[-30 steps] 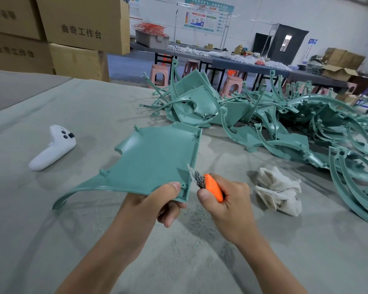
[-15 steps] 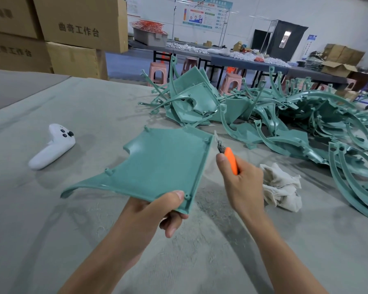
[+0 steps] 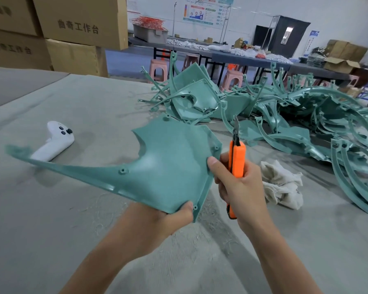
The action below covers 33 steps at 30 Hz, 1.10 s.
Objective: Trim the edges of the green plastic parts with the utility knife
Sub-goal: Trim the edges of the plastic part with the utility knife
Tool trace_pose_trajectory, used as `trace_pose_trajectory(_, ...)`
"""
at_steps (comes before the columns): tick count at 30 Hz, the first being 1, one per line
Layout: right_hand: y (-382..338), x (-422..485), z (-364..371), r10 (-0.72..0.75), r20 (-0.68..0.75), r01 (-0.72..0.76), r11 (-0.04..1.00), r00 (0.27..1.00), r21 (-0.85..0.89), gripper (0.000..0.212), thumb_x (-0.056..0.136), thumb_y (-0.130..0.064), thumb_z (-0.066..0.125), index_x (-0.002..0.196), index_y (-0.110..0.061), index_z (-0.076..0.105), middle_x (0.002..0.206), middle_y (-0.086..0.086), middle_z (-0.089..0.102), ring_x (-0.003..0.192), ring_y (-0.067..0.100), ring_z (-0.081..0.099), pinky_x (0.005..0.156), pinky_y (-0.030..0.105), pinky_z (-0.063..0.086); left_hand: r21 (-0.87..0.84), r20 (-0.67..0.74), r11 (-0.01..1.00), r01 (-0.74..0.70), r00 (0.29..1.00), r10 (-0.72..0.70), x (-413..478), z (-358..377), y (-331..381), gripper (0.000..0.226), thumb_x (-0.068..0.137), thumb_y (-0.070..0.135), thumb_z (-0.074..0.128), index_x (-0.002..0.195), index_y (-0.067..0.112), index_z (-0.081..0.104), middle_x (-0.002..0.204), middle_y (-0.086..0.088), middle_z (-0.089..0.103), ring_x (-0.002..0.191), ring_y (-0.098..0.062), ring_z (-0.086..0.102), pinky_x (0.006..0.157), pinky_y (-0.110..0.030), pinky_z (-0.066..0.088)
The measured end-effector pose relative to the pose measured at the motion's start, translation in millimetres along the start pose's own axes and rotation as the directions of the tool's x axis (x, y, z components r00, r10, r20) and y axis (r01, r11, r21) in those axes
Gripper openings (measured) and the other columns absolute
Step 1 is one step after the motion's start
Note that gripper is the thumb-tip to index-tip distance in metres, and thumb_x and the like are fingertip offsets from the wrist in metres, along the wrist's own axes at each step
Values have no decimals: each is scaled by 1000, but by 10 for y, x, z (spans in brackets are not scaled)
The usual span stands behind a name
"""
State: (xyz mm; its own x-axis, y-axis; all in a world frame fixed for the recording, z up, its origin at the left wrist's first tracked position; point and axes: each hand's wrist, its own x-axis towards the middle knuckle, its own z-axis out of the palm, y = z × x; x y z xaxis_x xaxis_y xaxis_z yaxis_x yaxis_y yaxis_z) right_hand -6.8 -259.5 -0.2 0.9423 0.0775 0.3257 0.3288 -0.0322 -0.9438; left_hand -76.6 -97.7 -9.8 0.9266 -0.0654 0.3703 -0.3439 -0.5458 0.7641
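Green part (image 3: pixel 164 166) held above the table (image 3: pixel 72 240), near centre; left hand (image 3: pixel 157 221) pinches its near corner, thumb on top; right hand (image 3: pixel 240 192) grips the knife (image 3: pixel 237 160), blade now lifted clear of the right edge it ran along; that edge looks done, another probably next.

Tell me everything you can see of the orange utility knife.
The utility knife has a slim orange body, plastic by its look, with a dark front section from which a narrow grey blade is extended. It stands nearly upright, tip up, in the grip of the right hand, fingers curled round its middle; its orange butt end shows below the hand. It sits just right of the held green plastic part, whose edge the blade does not touch.
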Motion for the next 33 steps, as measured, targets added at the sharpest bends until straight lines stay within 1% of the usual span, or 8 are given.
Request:
trace_pose_trajectory(7, 78, 16, -94, -246, -59, 190, 859, 967, -475, 41, 93, -37, 53, 61, -12, 58, 47, 3, 54, 44, 21, 47, 42, 29, 35, 97, -40, 993, -59, 997, 64, 17, 52, -61, 28, 75, 30, 56, 59, 8, 56, 61, 4, 59, 67, -8, 55, 57, -9, 36)
trace_pose_trajectory(11, 99, 111, -238, -191, -274, 73, 918, 942, -390, 37, 97, -30, 61, 62, -20, 59, 52, 5, 59, 44, 20, 49, 48, 35, 45, -80, -49, 996, 26, 998, -30, 23, 1, -26, 35, 77, 29, 54, 44, 23, 42, 43, 15, 47, 43, 1, 46, 50, -5, 34)
trace_pose_trajectory(17, 138, 162, -428, 41, -456, -73, 996, 889, -52, 37, 92, -35, 69, 62, -16, 58, 57, 4, 61, 45, 10, 47, 43, 21, 38, -483, -34, 870, 99, 991, -132, 55, -89, 15, 28, 70, 39, 55, 46, 24, 49, 43, 8, 41, 40, -7, 35, 47, -14, 31)
trace_pose_trajectory(21, 99, 135, -387, 34, -311, -45, 999, 950, -29, 15, 98, -10, 60, 96, -23, 68, 92, -3, 76, 40, 7, 41, 41, 23, 36, -701, 19, 704, 112, 990, -139, 62, -123, -51, 23, 69, 35, 60, 52, 20, 54, 45, 4, 38, 38, -11, 33, 49, -23, 29)
trace_pose_trajectory(23, 48, 78, -327, -6, -168, 11, 999, 986, 30, 38, 96, -3, 60, 121, -32, 61, 117, -8, 72, 38, 8, 36, 40, 22, 35, -701, 48, 706, 100, 994, -93, 61, -114, -61, 23, 72, 33, 59, 52, 22, 55, 44, 6, 38, 38, -9, 33, 48, -23, 28)
trace_pose_trajectory(25, -5, 6, -249, -93, -34, 95, 994, 995, 50, 51, 89, -22, 73, 132, -41, 52, 129, -13, 65, 43, 3, 37, 44, 18, 37, -702, 76, 706, 93, 996, -55, 62, -105, -51, 22, 74, 32, 57, 53, 25, 55, 44, 6, 41, 38, -8, 33, 48, -20, 29)
trace_pose_trajectory(29, -92, -143, -1, -147, 197, 133, 987, 969, 85, 93, 55, -59, 88, 136, -54, 42, 127, -30, 60, 46, 7, 32, 47, 23, 37, -723, 101, 685, 82, 995, -12, 54, -96, -57, 16, 77, 27, 55, 61, 22, 55, 47, 5, 48, 38, -6, 34, 47, -17, 31)
trace_pose_trajectory(33, -139, -147, 100, -122, 105, 120, 992, 987, 30, 82, 57, -38, 90, 127, -52, 49, 125, -35, 59, 50, 9, 33, 49, 19, 37, -727, 123, 681, 88, 992, 4, 37, -122, -62, 16, 75, 27, 55, 59, 23, 57, 49, 5, 47, 38, -7, 32, 47, -18, 30)
